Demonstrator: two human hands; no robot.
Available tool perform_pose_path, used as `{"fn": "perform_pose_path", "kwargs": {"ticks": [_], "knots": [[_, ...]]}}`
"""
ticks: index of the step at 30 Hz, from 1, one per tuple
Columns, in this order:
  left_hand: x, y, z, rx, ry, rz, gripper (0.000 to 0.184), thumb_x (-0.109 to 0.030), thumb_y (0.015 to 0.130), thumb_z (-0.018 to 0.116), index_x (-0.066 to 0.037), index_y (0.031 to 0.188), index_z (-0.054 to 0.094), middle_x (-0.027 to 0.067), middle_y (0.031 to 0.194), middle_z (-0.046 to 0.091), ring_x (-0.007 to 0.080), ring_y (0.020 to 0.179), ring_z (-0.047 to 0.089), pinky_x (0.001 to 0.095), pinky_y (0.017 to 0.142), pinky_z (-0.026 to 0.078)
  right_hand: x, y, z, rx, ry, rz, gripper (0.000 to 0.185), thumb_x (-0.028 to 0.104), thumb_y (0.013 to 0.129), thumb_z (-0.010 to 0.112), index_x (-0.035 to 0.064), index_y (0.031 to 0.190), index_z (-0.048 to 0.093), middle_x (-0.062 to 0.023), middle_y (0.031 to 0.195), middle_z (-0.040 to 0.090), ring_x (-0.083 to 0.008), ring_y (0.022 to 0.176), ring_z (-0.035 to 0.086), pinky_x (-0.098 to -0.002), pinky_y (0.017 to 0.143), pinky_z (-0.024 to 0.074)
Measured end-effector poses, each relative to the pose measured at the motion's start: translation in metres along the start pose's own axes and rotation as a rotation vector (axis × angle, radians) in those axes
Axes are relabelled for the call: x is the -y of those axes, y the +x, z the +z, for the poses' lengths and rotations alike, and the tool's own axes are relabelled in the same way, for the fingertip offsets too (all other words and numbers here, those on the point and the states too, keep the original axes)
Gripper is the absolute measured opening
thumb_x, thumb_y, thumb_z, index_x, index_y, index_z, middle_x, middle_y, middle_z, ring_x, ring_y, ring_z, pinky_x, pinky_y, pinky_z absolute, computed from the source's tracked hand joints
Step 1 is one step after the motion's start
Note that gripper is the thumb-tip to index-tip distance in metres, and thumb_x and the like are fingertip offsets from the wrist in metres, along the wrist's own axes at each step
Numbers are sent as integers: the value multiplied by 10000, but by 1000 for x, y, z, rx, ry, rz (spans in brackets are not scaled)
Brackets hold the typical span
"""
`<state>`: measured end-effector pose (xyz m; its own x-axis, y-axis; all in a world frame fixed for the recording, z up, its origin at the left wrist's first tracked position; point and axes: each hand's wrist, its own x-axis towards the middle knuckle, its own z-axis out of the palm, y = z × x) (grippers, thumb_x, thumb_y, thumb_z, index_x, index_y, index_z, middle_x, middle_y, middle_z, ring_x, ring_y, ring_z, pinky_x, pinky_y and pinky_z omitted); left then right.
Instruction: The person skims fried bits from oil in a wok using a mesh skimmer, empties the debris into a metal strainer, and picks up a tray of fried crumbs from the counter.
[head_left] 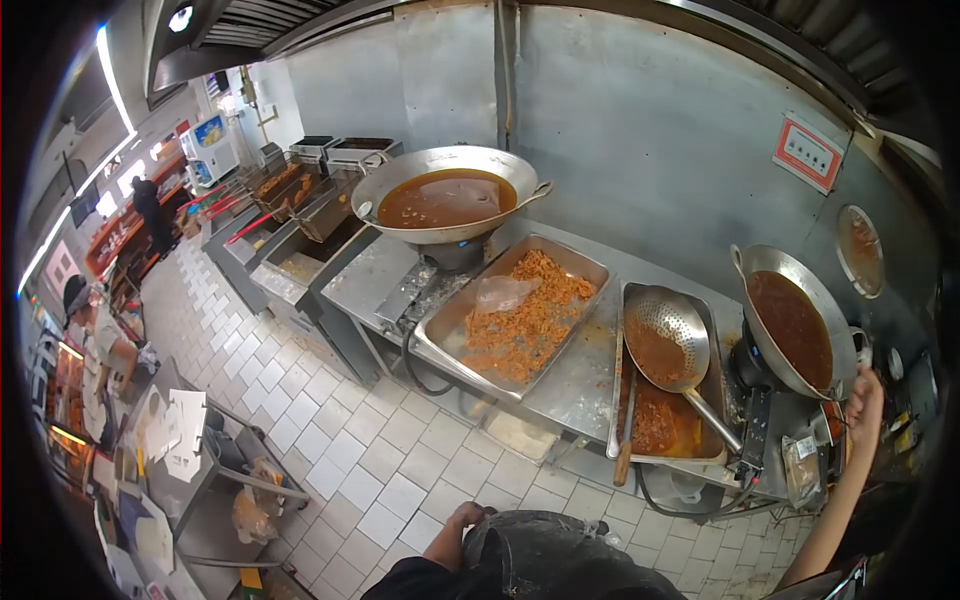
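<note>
My right hand (864, 408) is raised at the right, closed around the light handle of what looks like a round skimmer (860, 250). The skimmer stands up against the wall side, past the rim of a wok (757, 262) with dark brown oil. My left hand (463, 517) is low, next to my dark apron (540, 545); its fingers are partly hidden, so I cannot make out whether it holds anything. Between the woks, a perforated ladle (668, 330) lies across a deep tray (621, 400) with oil and orange crumbs. A wooden-handled tool (623, 468) leans there too.
A second wok (440, 232) of oil stands on a burner at the back. Near it is a tray (450, 335) of orange fried bits. Fryers with baskets (325, 212) line the left. A cart (200, 480) and a person (100, 340) are at far left.
</note>
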<state>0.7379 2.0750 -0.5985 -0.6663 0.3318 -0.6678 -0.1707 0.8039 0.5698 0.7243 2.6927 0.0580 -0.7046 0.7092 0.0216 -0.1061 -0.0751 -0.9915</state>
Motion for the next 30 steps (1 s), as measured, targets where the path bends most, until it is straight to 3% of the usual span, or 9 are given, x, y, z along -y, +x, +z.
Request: {"fn": "perform_pose_path", "kwargs": {"ticks": [1,5,8,10,11,14,18,20,30], "knots": [[5,-7,-6,-11,-62,-57,252,-263,740,550,-100,913,636,126,917,613,265,852,590,338,732,472,-17,11,-4,70,89,161,118,212,843,509,94,851,507,71,521,339,-8,346,258,-153,276,173],[55,-11,3,-129,-148,183,232,-214,736,479,-33,741,624,101,642,593,195,520,557,328,447,454,-21,51,-36,164,205,403,107,172,848,501,117,762,470,78,503,317,-5,345,252,-145,272,184],[89,-25,-2,-110,-3,240,139,-184,667,592,-90,761,631,91,729,590,246,696,583,348,597,470,-19,4,23,229,-250,113,158,132,843,496,146,711,412,80,498,305,-10,345,232,-165,282,187],[100,-34,2,-155,142,446,150,-151,733,520,-60,768,634,108,702,611,214,581,589,347,457,457,-9,-22,59,262,-358,23,149,170,832,524,140,737,414,75,531,327,-12,369,255,-167,307,204],[93,-41,-4,-45,576,321,256,-343,734,532,-122,793,649,89,827,617,255,835,586,359,716,466,-8,-25,67,274,-355,0,110,182,838,513,129,773,442,75,537,333,-13,370,259,-171,307,200],[31,-99,-28,-14,-181,-100,142,-158,741,549,-57,795,634,60,662,583,173,585,570,311,462,462,-14,-40,93,303,-556,-79,155,225,867,447,82,865,508,62,534,360,-26,363,288,-187,312,222],[62,-83,0,-89,-709,-94,171,-193,737,562,-66,820,642,55,710,612,147,587,568,287,488,468,-63,-48,118,332,-1060,-284,125,105,773,459,-4,778,521,-107,625,523,-206,580,519,-324,537,401],[43,-90,-7,-104,-411,-7,202,-224,730,575,-87,857,651,55,797,641,130,674,597,248,612,476,-86,-63,138,473,-1284,-350,170,120,753,477,-22,819,542,-237,816,562,-394,806,529,-424,711,416],[21,-99,-4,-120,-282,-10,268,-246,747,562,-96,956,636,43,928,639,121,849,595,238,764,467,-127,-87,159,549,-1501,-382,141,108,772,507,-10,845,531,-265,784,561,-416,833,531,-469,706,417]]}}
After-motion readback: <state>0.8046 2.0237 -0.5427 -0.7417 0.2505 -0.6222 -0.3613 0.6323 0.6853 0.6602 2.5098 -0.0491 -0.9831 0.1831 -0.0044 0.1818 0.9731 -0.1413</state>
